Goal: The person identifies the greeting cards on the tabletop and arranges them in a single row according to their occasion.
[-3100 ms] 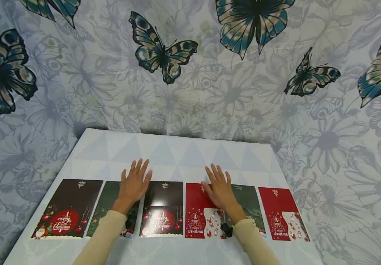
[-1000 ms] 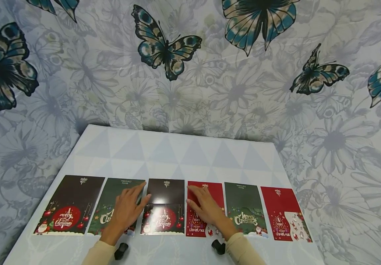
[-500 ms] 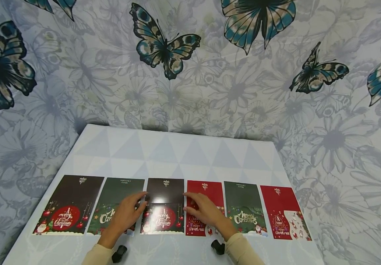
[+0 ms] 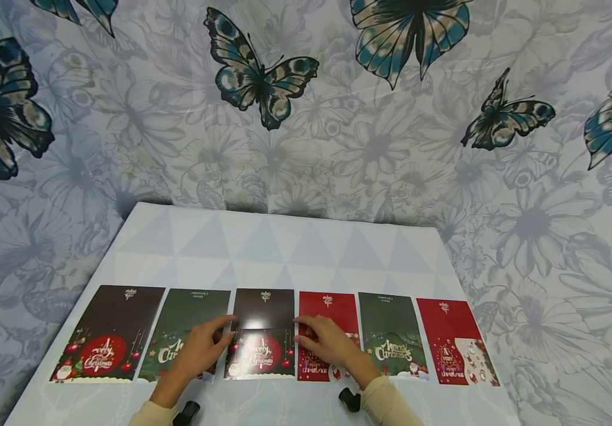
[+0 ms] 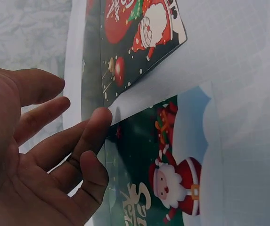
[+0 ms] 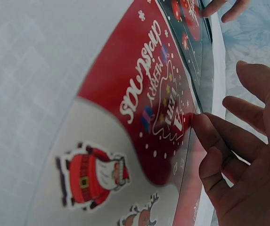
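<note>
Christmas cards lie flat in a row on the table. A glossy black card (image 4: 264, 337) with a red circle lies between both hands. At its left edge, my left hand (image 4: 204, 346) has loosely bent fingers, over the neighbouring green card (image 4: 188, 305). My right hand (image 4: 329, 340) is at its right edge, above a red card (image 4: 332, 303), and covers part of the print. The left wrist view shows bent fingers above the green card (image 5: 139, 150). In the right wrist view, fingertips are close over the red card (image 6: 116, 70). Neither hand visibly grips a card.
Another black card (image 4: 106, 331) lies at the far left. To the right are a green card (image 4: 393, 331) and a red card (image 4: 457, 343). The white patterned table (image 4: 284, 254) stands against a butterfly-print backdrop (image 4: 295, 160). Black devices (image 4: 349, 400) sit at the wrists.
Both hands, earlier spread flat farther up the table, have drawn back toward the person and inward to the glossy black card's sides. Their fingers have bent. The cards look unmoved.
</note>
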The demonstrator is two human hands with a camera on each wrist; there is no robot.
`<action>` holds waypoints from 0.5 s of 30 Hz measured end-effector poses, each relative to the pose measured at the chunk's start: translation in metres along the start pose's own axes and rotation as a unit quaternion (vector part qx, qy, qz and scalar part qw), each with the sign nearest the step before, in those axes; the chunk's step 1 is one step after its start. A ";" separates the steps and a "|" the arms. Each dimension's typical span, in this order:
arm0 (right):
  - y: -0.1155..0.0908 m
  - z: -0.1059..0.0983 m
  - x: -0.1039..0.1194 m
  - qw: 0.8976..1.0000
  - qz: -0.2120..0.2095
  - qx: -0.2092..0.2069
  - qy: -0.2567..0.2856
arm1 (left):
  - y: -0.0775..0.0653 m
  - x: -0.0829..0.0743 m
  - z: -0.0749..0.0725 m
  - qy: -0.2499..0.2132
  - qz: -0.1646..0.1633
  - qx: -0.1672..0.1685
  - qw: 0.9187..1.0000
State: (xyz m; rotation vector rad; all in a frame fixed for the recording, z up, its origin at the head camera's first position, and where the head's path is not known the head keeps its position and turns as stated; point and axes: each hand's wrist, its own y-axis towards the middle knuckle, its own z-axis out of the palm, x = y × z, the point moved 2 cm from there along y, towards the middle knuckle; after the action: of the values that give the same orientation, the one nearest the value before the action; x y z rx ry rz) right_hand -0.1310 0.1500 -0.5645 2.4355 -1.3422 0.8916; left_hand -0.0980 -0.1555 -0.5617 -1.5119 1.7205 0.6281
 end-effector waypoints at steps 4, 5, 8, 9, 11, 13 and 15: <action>-0.001 0.001 0.000 1.000 -0.001 0.004 0.003 | -0.002 0.003 0.001 -0.015 0.000 -0.006 1.000; -0.001 0.001 0.000 1.000 -0.002 0.004 0.003 | -0.002 0.003 0.001 -0.018 0.002 -0.010 1.000; -0.001 0.002 -0.001 1.000 -0.008 0.003 -0.003 | -0.003 0.003 0.001 -0.017 0.001 -0.010 1.000; 0.000 0.003 -0.001 1.000 -0.008 0.002 -0.005 | -0.003 0.003 0.001 -0.015 0.000 -0.009 1.000; 0.000 0.003 -0.001 1.000 -0.006 0.002 -0.008 | -0.003 0.003 0.001 -0.010 -0.008 -0.008 1.000; 0.000 0.003 0.000 1.000 -0.002 0.003 -0.009 | -0.003 0.002 0.001 -0.008 -0.012 -0.009 1.000; 0.000 0.003 0.001 1.000 0.005 0.004 -0.009 | -0.002 0.000 0.001 -0.009 -0.011 -0.014 1.000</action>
State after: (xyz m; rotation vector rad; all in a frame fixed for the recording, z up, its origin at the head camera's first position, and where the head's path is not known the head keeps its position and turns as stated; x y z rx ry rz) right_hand -0.1288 0.1476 -0.5663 2.4509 -1.3604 0.8800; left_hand -0.0956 -0.1556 -0.5623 -1.5368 1.6868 0.6546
